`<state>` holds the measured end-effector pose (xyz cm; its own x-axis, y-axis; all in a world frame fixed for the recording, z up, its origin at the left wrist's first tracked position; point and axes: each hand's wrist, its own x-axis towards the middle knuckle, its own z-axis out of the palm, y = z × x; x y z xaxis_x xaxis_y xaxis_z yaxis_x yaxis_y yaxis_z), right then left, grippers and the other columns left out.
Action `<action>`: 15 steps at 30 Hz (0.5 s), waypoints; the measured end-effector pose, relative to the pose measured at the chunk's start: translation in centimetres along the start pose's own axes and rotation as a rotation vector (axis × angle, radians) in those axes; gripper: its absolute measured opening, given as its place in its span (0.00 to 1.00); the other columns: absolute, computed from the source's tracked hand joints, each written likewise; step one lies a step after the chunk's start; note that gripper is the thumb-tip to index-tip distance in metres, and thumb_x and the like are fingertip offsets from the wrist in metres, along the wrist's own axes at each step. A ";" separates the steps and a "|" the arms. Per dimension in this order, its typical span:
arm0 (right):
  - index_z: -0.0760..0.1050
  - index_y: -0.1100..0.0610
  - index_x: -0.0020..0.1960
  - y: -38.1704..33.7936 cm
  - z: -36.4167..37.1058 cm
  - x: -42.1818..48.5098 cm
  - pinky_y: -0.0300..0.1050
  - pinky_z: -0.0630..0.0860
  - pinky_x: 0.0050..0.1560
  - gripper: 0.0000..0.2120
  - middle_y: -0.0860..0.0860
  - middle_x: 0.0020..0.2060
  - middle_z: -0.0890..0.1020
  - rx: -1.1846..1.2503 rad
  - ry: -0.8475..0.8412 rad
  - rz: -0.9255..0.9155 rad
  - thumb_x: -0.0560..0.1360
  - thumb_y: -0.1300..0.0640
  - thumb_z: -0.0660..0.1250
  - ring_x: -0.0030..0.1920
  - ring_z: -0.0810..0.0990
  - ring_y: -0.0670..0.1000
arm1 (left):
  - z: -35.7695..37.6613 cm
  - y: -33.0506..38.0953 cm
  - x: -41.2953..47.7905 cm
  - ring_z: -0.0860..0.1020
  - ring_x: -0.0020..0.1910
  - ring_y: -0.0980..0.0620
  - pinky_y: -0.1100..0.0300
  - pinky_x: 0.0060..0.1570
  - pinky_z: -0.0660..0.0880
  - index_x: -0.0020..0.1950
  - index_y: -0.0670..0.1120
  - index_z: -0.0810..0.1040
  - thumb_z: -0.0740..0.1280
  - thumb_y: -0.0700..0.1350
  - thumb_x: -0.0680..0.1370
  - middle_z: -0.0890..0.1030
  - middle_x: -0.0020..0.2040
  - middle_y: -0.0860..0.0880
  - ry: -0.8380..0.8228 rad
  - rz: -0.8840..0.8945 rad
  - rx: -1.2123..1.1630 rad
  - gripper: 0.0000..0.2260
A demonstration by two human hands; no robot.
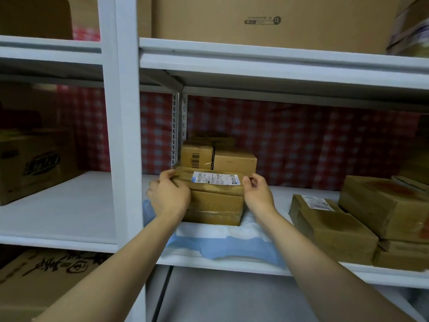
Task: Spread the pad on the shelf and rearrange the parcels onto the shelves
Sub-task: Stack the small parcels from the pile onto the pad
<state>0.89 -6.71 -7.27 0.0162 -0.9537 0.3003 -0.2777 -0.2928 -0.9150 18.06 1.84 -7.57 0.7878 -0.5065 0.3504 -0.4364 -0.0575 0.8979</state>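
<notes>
Left hand (170, 198) and right hand (256, 193) gripped the labelled parcel (214, 198) at its ends, fingers curled round it, on the blue-white pad (222, 244) covering the shelf (325, 273).

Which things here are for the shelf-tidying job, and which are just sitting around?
For the job:
labelled parcel, gripped by left hand and right hand
blue-and-white pad beneath it
shelf
two small boxes behind
stacked parcels on the right

Just sitting around:
big carton up top
printed carton in the left bay
checked cloth behind
</notes>
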 end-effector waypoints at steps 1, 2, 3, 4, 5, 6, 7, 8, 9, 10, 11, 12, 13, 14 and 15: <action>0.68 0.55 0.71 0.2 -0.3 -0.2 0.44 0.69 0.62 0.21 0.53 0.67 0.74 -0.044 0.082 -0.029 0.81 0.48 0.59 0.66 0.73 0.53 | -0.1 0.4 -0.6 0.68 0.64 0.39 0.48 0.66 0.67 0.67 0.51 0.74 0.61 0.42 0.77 0.73 0.64 0.41 0.048 0.039 0.025 0.18; 0.70 0.55 0.69 0.2 -0.7 -0.6 0.45 0.69 0.61 0.19 0.54 0.65 0.75 -0.080 0.168 -0.057 0.81 0.49 0.60 0.65 0.74 0.54 | -0.3 1.0 -1.2 0.67 0.64 0.40 0.49 0.65 0.66 0.66 0.50 0.74 0.62 0.41 0.77 0.71 0.64 0.41 0.088 0.100 0.023 0.18; 0.72 0.55 0.67 0.5 -1.5 -1.1 0.45 0.70 0.59 0.17 0.54 0.64 0.75 -0.113 0.256 -0.074 0.81 0.51 0.61 0.64 0.74 0.55 | 0.0 1.7 -2.0 0.66 0.64 0.41 0.50 0.63 0.65 0.65 0.49 0.74 0.64 0.40 0.76 0.71 0.64 0.42 0.111 0.176 0.004 0.17; 0.73 0.55 0.65 0.6 -2.1 -1.5 0.46 0.69 0.58 0.15 0.54 0.63 0.75 -0.151 0.332 -0.100 0.81 0.53 0.61 0.64 0.73 0.56 | 0.2 2.2 -2.7 0.66 0.64 0.42 0.50 0.62 0.66 0.64 0.49 0.75 0.65 0.39 0.76 0.71 0.63 0.42 0.134 0.251 -0.021 0.17; 0.73 0.55 0.65 0.8 -2.9 -2.0 0.48 0.69 0.59 0.14 0.54 0.63 0.74 -0.201 0.406 -0.119 0.80 0.54 0.62 0.64 0.72 0.57 | 0.6 2.6 -3.3 0.66 0.63 0.42 0.50 0.62 0.66 0.62 0.49 0.75 0.65 0.39 0.75 0.71 0.62 0.43 0.135 0.313 -0.049 0.16; 0.73 0.55 0.64 1.3 -4.1 -2.6 0.50 0.70 0.60 0.14 0.55 0.63 0.73 -0.251 0.485 -0.113 0.80 0.55 0.62 0.64 0.70 0.58 | 1.3 3.2 -4.2 0.67 0.62 0.43 0.50 0.62 0.66 0.61 0.49 0.75 0.65 0.38 0.75 0.71 0.61 0.44 0.116 0.368 -0.076 0.15; 0.72 0.55 0.64 1.6 -5.1 -3.0 0.53 0.70 0.61 0.15 0.56 0.64 0.72 -0.286 0.565 -0.085 0.79 0.55 0.63 0.65 0.69 0.58 | 1.9 3.7 -5.0 0.68 0.62 0.44 0.51 0.62 0.66 0.60 0.50 0.76 0.65 0.38 0.75 0.72 0.60 0.45 0.087 0.415 -0.089 0.15; 0.72 0.56 0.65 2.2 -6.4 -3.4 0.54 0.69 0.62 0.15 0.57 0.65 0.71 -0.311 0.645 -0.028 0.78 0.56 0.63 0.66 0.67 0.59 | 2.8 4.1 -6.2 0.69 0.61 0.44 0.51 0.61 0.66 0.59 0.50 0.76 0.66 0.38 0.75 0.73 0.59 0.46 0.032 0.449 -0.103 0.15; 0.72 0.56 0.64 2.7 -7.7 -3.7 0.55 0.68 0.62 0.16 0.58 0.66 0.70 -0.322 0.714 0.037 0.77 0.56 0.64 0.66 0.66 0.60 | 3.7 4.6 -7.2 0.71 0.59 0.45 0.51 0.61 0.67 0.59 0.50 0.77 0.66 0.38 0.75 0.74 0.57 0.47 -0.030 0.474 -0.120 0.14; 0.72 0.57 0.64 3.3 -9.0 -4.0 0.56 0.67 0.63 0.17 0.59 0.67 0.68 -0.337 0.772 0.105 0.76 0.56 0.65 0.67 0.66 0.61 | 4.7 4.9 -8.2 0.73 0.57 0.46 0.51 0.60 0.70 0.58 0.50 0.77 0.65 0.38 0.75 0.76 0.55 0.47 -0.104 0.494 -0.142 0.14; 0.71 0.57 0.65 3.9 -10.7 -4.2 0.56 0.66 0.65 0.18 0.60 0.67 0.67 -0.356 0.812 0.177 0.76 0.56 0.66 0.67 0.65 0.62 | 5.9 5.2 -9.4 0.75 0.56 0.46 0.50 0.58 0.71 0.58 0.49 0.77 0.65 0.38 0.75 0.77 0.54 0.48 -0.189 0.500 -0.167 0.14; 0.70 0.57 0.66 4.5 -12.1 -4.3 0.57 0.65 0.65 0.19 0.60 0.68 0.67 -0.370 0.832 0.247 0.76 0.54 0.66 0.68 0.65 0.62 | 6.9 5.4 -10.3 0.76 0.54 0.46 0.51 0.57 0.73 0.59 0.49 0.77 0.65 0.38 0.75 0.77 0.53 0.48 -0.276 0.489 -0.182 0.14; 0.69 0.57 0.67 5.1 -13.4 -4.3 0.58 0.65 0.66 0.21 0.60 0.69 0.66 -0.380 0.831 0.320 0.76 0.53 0.66 0.69 0.64 0.63 | 7.9 5.6 -11.1 0.77 0.54 0.47 0.53 0.56 0.74 0.60 0.49 0.77 0.65 0.39 0.76 0.78 0.53 0.48 -0.373 0.463 -0.181 0.14; 0.68 0.57 0.68 5.7 -14.8 -4.3 0.58 0.64 0.66 0.22 0.61 0.70 0.66 -0.388 0.805 0.390 0.76 0.51 0.66 0.69 0.64 0.63 | 9.0 5.9 -12.1 0.77 0.54 0.48 0.56 0.56 0.74 0.62 0.49 0.77 0.65 0.40 0.77 0.78 0.54 0.48 -0.471 0.429 -0.169 0.14; 0.67 0.57 0.70 6.4 -15.8 -4.2 0.59 0.65 0.67 0.24 0.61 0.70 0.65 -0.400 0.759 0.448 0.77 0.50 0.64 0.69 0.64 0.64 | 10.0 6.2 -12.8 0.78 0.54 0.49 0.58 0.55 0.74 0.63 0.49 0.76 0.65 0.41 0.78 0.79 0.55 0.48 -0.568 0.385 -0.148 0.14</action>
<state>-16.13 -3.53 -10.10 -0.7565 -0.6320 0.1683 -0.4156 0.2658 -0.8699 0.92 -0.59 -9.18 0.2222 -0.8409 0.4935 -0.5429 0.3138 0.7790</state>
